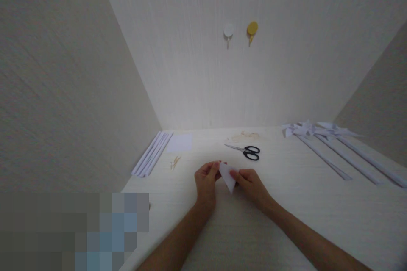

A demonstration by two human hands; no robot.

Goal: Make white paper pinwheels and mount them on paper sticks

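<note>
A small folded white paper piece (229, 178), triangular with its point down, is held between both hands just above the pale table (286, 220). My left hand (206, 182) pinches its left edge with closed fingers. My right hand (251, 184) grips its right side, fingers curled onto it. Black-handled scissors (248, 151) lie shut on the table just beyond the hands.
White paper strips (152, 154) lie along the left wall next to a square white sheet (180, 142). Paper pinwheels on long white sticks (330, 144) lie at the right. Small wooden bits (174, 162) and rubber bands (244, 136) lie near. Two hooks (241, 31) hang on the back wall.
</note>
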